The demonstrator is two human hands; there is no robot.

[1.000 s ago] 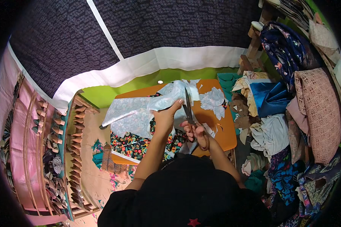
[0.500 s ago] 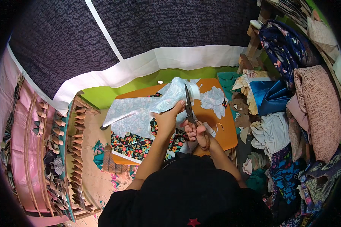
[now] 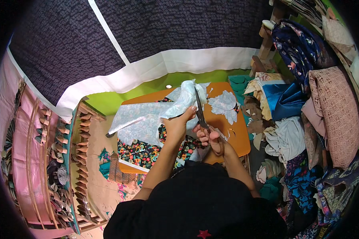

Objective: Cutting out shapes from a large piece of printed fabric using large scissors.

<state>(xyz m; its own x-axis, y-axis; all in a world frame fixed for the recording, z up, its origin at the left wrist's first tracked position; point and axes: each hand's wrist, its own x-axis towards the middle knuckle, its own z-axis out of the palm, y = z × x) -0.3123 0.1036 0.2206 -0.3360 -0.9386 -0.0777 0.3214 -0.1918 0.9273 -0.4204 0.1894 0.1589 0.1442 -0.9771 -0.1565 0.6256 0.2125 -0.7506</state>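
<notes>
Holding the pale cloth (image 3: 186, 94) over the orange surface (image 3: 239, 146), the left hand (image 3: 177, 126) is pressing its thumb on top, its other fingers hiding underneath. The right hand (image 3: 210, 139) is curling its fingers around the handles of the scissors (image 3: 200, 114), covering much of the loops. The blades are overlapping the cloth's right side, their exact bite staying unclear. Black clothing (image 3: 179, 195) is blocking the surface's near edge and cutting off the printed cloth (image 3: 139, 152).

Scissors (image 3: 199, 106) dk grey; held cloth (image 3: 185, 95) pale blue-wht; printed fabric (image 3: 141, 153) blk w/ multicol. motifs; surface (image 3: 238, 141) orange; curtain (image 3: 187, 28) dk purple w/ lt swirls, wht hem (image 3: 187, 61); wall (image 3: 107, 101) lime grn; satin cloth (image 3: 282, 101) bright blue.
</notes>
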